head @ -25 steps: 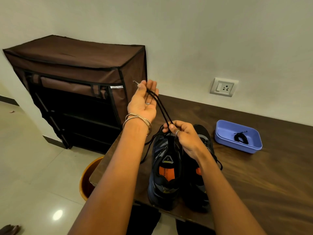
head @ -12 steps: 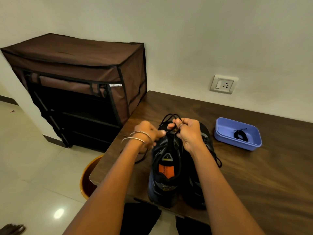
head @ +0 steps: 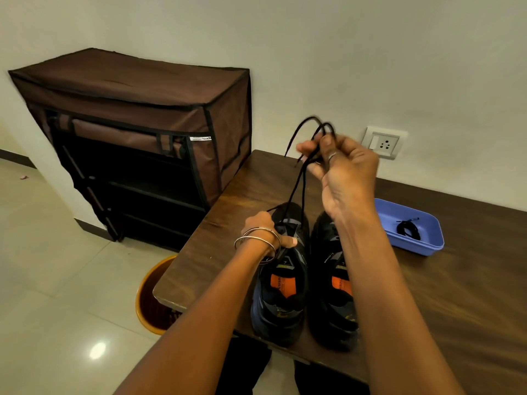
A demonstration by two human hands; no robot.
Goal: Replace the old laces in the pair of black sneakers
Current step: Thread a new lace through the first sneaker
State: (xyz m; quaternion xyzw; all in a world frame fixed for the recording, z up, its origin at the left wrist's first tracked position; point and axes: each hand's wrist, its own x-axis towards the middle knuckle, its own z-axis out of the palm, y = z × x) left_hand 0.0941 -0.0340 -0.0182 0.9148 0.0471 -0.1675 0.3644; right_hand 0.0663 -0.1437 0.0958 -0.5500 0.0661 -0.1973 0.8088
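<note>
Two black sneakers with orange insoles stand side by side on the dark wooden table [head: 456, 295], toes pointing away from me. My left hand [head: 268, 238], with two bangles on the wrist, grips the left sneaker [head: 281, 283] at its tongue area. My right hand [head: 339, 166] is raised above the shoes and pinches a black lace [head: 298, 183] that runs taut down to the left sneaker; its loose ends loop above my fingers. The right sneaker [head: 332, 286] is partly hidden by my right forearm.
A blue plastic tray [head: 427, 243] holding a coiled black lace [head: 408, 230] sits on the table to the right. A brown fabric shoe rack [head: 137, 132] stands left against the wall. An orange bin [head: 151, 297] sits on the floor below the table's corner. A wall socket [head: 383, 142] is behind.
My right hand has risen from the shoe's front, pulling the lace up and taut. My left hand dropped from high up onto the left sneaker and now holds it down.
</note>
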